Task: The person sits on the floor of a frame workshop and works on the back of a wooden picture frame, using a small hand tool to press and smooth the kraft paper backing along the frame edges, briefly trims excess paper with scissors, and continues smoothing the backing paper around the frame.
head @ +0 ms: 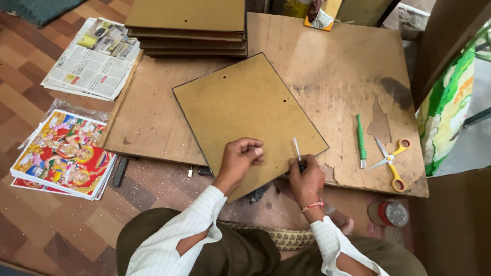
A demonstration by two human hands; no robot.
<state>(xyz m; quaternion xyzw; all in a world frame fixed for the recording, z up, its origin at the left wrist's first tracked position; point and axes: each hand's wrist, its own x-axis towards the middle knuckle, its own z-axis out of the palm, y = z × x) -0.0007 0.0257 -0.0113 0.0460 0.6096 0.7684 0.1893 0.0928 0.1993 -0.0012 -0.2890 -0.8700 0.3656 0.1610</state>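
the brown backing board (245, 110) is lying flat and turned at an angle on the worn wooden counter (332, 66), its near corner hanging toward the person's lap. the right hand (307, 181) is clenching around a thin light-handled tool (296, 151), holding it upright with its lower end at the board's near edge. the left hand (240, 156) is resting on the board just beside it, fingers (254, 151) curled in and pressing down to pin the panel; whether they are pinching something small cannot be told.

the work seems to be at the stage of fixing or marking along the board's edge, one hand steadying while the other is working the tool. the following motion probably calls for firm downward pressure from the left hand and a controlled push from the right, so the board is not sliding on the counter.

both forearms are coming in from below, sleeves rolled, wrists bent inward toward each other.

further out, a stack of similar boards (189, 28) is sitting at the far edge, a green pen-like tool (360, 138) and yellow-handled scissors (391, 163) are lying to the right, and colourful prints (64, 153) and a newspaper (92, 59) are lying on the floor to the left.
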